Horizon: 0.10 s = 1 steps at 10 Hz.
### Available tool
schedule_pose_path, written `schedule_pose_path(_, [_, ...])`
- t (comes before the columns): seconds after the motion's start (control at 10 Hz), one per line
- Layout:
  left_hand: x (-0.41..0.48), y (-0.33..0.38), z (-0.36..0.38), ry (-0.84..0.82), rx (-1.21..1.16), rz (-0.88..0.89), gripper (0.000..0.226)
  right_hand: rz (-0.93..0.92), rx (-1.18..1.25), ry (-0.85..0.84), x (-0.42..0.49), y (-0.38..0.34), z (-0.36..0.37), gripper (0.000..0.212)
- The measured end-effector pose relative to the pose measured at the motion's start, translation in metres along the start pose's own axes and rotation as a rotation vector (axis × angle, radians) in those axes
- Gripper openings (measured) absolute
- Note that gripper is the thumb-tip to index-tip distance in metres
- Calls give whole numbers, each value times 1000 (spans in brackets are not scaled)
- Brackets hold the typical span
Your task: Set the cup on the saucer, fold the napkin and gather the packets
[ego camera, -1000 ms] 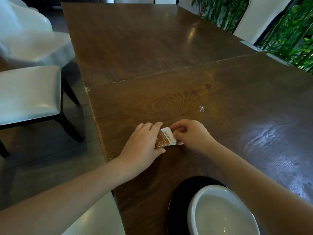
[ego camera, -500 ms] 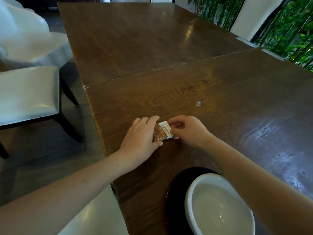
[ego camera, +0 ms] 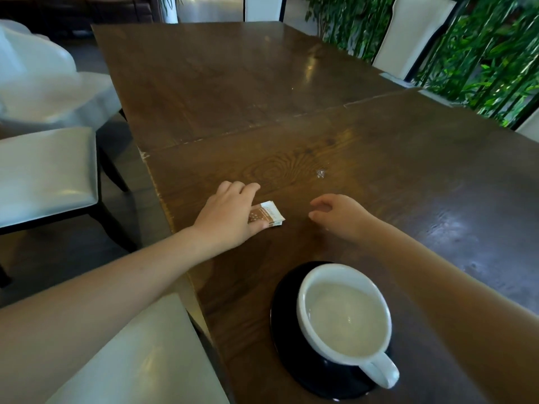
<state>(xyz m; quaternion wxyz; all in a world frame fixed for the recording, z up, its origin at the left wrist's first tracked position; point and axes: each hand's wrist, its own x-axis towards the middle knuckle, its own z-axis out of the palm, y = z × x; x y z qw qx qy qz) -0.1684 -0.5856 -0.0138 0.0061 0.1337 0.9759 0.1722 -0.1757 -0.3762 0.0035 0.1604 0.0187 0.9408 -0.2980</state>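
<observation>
Wooden table [ego camera: 320,83]: left hand [ego camera: 230,217] covers packets [ego camera: 269,215] (stacked).

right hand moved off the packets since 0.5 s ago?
Yes. The right hand let go and drew right, away from the packets; the left hand holds them.

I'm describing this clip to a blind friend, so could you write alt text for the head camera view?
A person's left hand presses a small stack of brown-and-white packets against a dark wooden table, while the right hand hovers open beside them. Nearer the camera, a white cup sits on a black saucer.
</observation>
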Motion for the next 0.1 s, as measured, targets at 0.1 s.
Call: schedule_pose_path(0.1, [-1, 16, -21, -27, 85, 50, 66, 58, -147, 3, -26, 17, -18, 51])
